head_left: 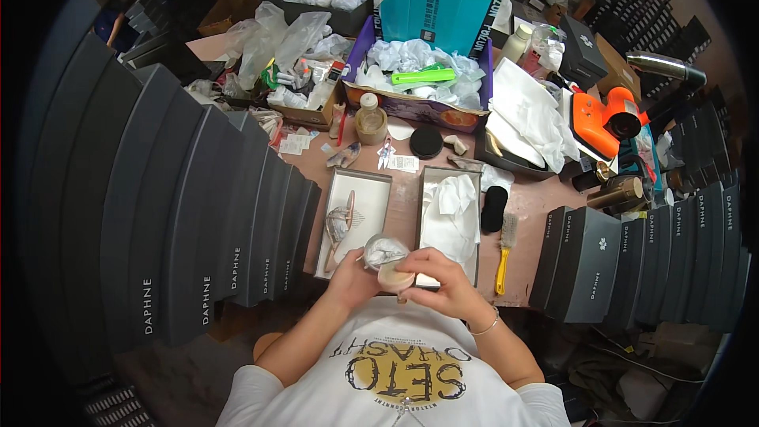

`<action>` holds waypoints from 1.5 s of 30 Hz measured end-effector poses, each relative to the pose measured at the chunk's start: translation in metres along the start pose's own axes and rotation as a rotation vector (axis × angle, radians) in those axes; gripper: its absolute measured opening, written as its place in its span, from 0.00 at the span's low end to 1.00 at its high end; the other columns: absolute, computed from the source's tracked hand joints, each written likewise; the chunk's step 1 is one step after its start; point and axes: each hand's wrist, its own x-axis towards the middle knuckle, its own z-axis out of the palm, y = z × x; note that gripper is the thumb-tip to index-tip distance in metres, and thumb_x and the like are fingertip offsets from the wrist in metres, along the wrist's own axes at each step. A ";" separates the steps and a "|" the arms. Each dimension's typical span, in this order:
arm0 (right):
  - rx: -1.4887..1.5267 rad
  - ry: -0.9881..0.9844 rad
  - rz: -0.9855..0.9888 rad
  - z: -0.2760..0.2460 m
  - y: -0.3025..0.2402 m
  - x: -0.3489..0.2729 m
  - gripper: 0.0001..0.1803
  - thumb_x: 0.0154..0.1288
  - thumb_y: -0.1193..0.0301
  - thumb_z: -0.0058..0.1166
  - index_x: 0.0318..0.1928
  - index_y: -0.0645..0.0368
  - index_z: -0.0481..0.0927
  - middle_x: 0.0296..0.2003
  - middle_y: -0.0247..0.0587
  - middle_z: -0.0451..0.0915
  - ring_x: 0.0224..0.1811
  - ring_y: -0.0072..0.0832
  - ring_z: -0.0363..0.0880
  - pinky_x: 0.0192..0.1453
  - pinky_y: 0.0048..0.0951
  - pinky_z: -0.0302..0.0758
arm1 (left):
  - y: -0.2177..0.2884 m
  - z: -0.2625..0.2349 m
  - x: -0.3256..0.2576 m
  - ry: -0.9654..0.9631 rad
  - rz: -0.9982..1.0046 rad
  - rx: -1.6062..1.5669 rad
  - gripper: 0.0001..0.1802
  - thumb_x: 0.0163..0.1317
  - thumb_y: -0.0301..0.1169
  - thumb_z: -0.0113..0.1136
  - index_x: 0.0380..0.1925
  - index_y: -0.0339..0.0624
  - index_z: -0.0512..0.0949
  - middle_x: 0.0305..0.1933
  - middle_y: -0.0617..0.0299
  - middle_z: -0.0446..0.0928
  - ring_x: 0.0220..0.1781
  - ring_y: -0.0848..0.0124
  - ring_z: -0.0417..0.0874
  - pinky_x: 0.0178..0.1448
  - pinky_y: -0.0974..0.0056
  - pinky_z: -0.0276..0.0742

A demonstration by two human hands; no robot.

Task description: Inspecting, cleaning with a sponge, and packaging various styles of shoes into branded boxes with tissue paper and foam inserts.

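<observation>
Close to my body, both hands hold a pale shoe [393, 275] with a silvery, crinkled part toward its far end. My left hand [353, 279] is closed around its left side. My right hand [444, 283] pinches its beige near part, with thumb and fingers curled over the edge. Just beyond my left hand, a similar shoe [338, 225] lies in a shallow white-lined box [370, 190]. To the right of it stands a second open box [477, 221] with crumpled white tissue paper [452, 199] inside. My fingers partly hide the held shoe.
Stacked dark shoe boxes [186, 213] rise at left, with more boxes [593, 261] at right. A yellow-handled brush [504, 257] and a black oblong pad [494, 208] lie right of the tissue box. Farther back are a bottle [370, 122], a purple carton [365, 51] and an orange tool [593, 122].
</observation>
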 end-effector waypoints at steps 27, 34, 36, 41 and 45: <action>0.581 0.589 0.717 -0.032 0.054 -0.146 0.46 0.56 0.83 0.50 0.72 0.60 0.41 0.59 0.50 0.66 0.43 0.29 0.77 0.44 0.27 0.77 | -0.032 0.061 0.119 -0.055 0.935 2.089 0.30 0.57 0.34 0.62 0.60 0.40 0.68 0.56 0.44 0.70 0.61 0.50 0.71 0.65 0.51 0.65; 0.633 0.794 0.486 -0.069 0.039 -0.156 0.42 0.57 0.83 0.48 0.70 0.57 0.47 0.48 0.43 0.71 0.34 0.24 0.77 0.35 0.26 0.79 | 0.019 0.074 0.220 -0.079 0.786 2.403 0.10 0.62 0.31 0.53 0.38 0.40 0.79 0.42 0.54 0.79 0.49 0.55 0.78 0.64 0.44 0.60; 0.631 0.761 0.498 -0.080 0.047 -0.161 0.41 0.56 0.83 0.48 0.70 0.57 0.48 0.46 0.43 0.72 0.33 0.24 0.77 0.34 0.26 0.79 | 0.059 0.132 0.145 0.015 1.005 2.452 0.10 0.64 0.29 0.49 0.40 0.40 0.79 0.41 0.56 0.80 0.45 0.58 0.79 0.63 0.48 0.61; 0.720 0.819 0.502 -0.099 0.061 -0.170 0.41 0.58 0.82 0.49 0.70 0.56 0.48 0.49 0.45 0.72 0.32 0.23 0.77 0.33 0.25 0.78 | 0.024 0.141 0.009 -0.117 0.957 2.138 0.19 0.66 0.25 0.49 0.57 0.33 0.67 0.65 0.50 0.65 0.65 0.58 0.65 0.71 0.58 0.53; 0.731 0.835 0.437 -0.100 0.049 -0.153 0.41 0.57 0.80 0.48 0.70 0.53 0.49 0.34 0.43 0.75 0.27 0.25 0.76 0.31 0.26 0.78 | 0.010 0.117 -0.011 -0.340 0.056 2.182 0.14 0.65 0.35 0.54 0.42 0.34 0.78 0.43 0.45 0.79 0.47 0.48 0.78 0.50 0.54 0.73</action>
